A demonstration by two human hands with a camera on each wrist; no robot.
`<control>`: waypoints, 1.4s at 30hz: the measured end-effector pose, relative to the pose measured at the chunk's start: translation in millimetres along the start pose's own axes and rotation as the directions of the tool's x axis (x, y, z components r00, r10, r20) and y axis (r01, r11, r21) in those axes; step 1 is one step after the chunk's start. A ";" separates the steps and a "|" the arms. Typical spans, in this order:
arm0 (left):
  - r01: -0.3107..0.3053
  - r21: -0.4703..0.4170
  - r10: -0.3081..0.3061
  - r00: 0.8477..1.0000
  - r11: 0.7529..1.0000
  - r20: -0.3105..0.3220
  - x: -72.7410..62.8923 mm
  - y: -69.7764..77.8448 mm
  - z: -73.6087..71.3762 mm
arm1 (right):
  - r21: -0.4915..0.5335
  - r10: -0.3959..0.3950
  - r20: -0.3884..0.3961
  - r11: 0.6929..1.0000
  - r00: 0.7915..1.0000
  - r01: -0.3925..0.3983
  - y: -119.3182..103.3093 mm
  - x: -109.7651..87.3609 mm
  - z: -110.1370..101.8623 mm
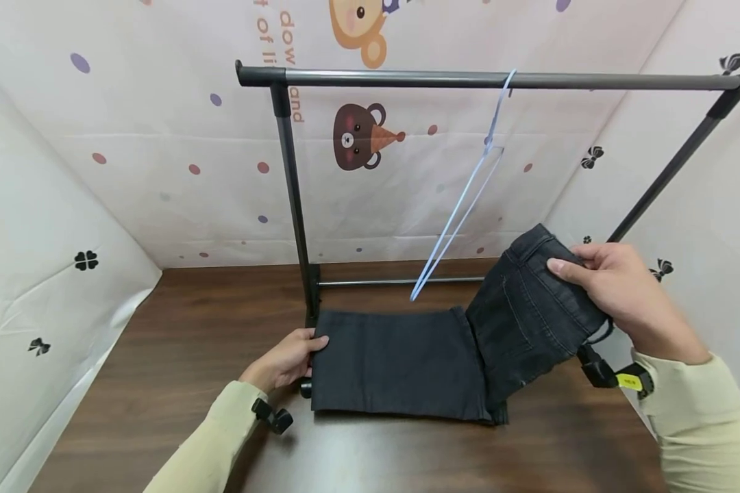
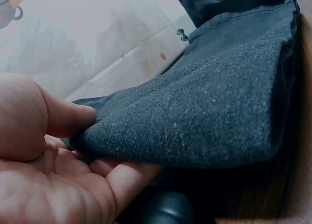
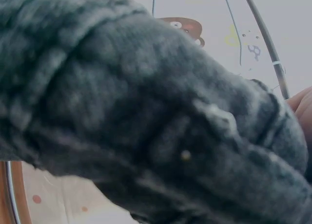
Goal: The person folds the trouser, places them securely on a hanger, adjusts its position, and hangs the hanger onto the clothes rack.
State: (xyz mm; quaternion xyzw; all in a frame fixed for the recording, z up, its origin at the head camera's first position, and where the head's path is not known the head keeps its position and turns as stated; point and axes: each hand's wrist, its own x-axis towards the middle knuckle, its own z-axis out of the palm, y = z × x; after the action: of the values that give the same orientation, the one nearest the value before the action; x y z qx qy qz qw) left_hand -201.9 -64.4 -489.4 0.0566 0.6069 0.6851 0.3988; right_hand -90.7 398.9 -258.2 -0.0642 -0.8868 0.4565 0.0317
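Note:
Dark denim jeans (image 1: 401,363), folded over, stretch between both hands above the floor. My left hand (image 1: 290,357) pinches their left folded edge, thumb on top and fingers beneath, as the left wrist view also shows with the denim (image 2: 195,107). My right hand (image 1: 619,291) grips the waist end, thumb across the front and the other fingers mostly hidden behind. That end is raised and tilted, with a pocket and seams showing. In the right wrist view the bunched denim (image 3: 146,97) fills most of the picture. A light blue hanger (image 1: 462,205) hangs just behind the jeans.
The hanger hooks over the top bar (image 1: 395,79) of a dark metal rack. The rack's left post (image 1: 292,192) comes down near my left hand, and a thin lower bar (image 1: 370,282) runs behind the jeans. Printed sheets (image 1: 160,137) enclose the brown wood-look floor (image 1: 160,356).

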 end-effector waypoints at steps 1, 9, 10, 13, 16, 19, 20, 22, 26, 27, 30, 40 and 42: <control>-0.001 0.001 0.001 1.000 1.000 0.002 -0.8 -0.4 0.2 | -0.002 -0.004 0.003 1.000 1.000 0.004 -0.6 -0.1 1.9; 0.001 0.008 -0.001 1.000 1.000 -0.006 -5.2 -2.0 4.0 | -0.039 -0.038 0.021 0.998 0.999 0.038 -6.2 -1.4 14.6; 0.005 0.006 -0.005 1.000 1.000 -0.009 -5.3 -1.7 4.5 | -0.039 -0.045 0.025 0.998 0.999 0.046 -6.5 -1.3 15.5; 0.007 0.010 -0.007 1.000 1.000 -0.016 -6.5 -1.3 5.3 | -0.026 -0.047 0.036 0.999 0.998 0.048 -7.2 -0.9 18.2; 0.006 0.010 -0.006 1.000 1.000 -0.023 -8.3 -1.4 6.2 | -0.006 -0.053 0.056 0.999 0.997 0.054 -7.0 -0.8 21.2; 0.008 0.020 -0.007 1.000 1.000 -0.028 -8.2 -2.1 7.2 | 0.003 -0.052 0.072 0.999 0.996 0.052 -7.9 -1.1 24.1; 0.005 0.021 -0.005 1.000 1.000 -0.028 -8.4 -2.1 7.6 | 0.008 -0.056 0.081 0.998 0.995 0.056 -8.3 -1.2 24.7; 0.003 0.024 -0.003 1.000 1.000 -0.031 -7.9 -2.4 8.3 | 0.014 -0.057 0.095 0.998 0.994 0.056 -9.4 -1.4 26.4; 0.002 0.022 -0.001 0.999 1.000 -0.046 -7.6 -1.6 10.4 | 0.006 -0.051 0.119 0.999 0.992 0.051 -12.7 -1.0 29.8; 0.005 0.021 -0.004 0.999 1.000 -0.050 -7.2 -1.5 10.9 | 0.002 -0.046 0.122 0.999 0.991 0.046 -13.7 -0.8 30.8; 0.010 0.013 -0.009 0.998 1.000 -0.055 -8.3 -2.0 12.0 | -0.011 -0.028 0.137 0.999 0.990 0.030 -15.5 0.0 34.7; 0.003 -0.003 -0.003 0.999 1.000 -0.042 -9.9 0.7 12.3 | 0.080 -0.046 0.170 0.996 0.984 0.033 -20.8 5.5 49.9; 0.002 -0.004 -0.002 0.999 1.000 -0.045 -9.3 1.8 12.3 | 0.101 -0.059 0.169 0.994 0.984 0.042 -21.2 6.9 53.6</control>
State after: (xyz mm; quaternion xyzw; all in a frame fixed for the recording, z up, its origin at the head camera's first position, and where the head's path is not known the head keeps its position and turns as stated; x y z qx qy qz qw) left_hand -189.5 -60.3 -480.9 0.0399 0.6143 0.6872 0.3858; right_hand -105.5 344.5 -272.0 -0.0004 -0.8645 0.5018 -0.0301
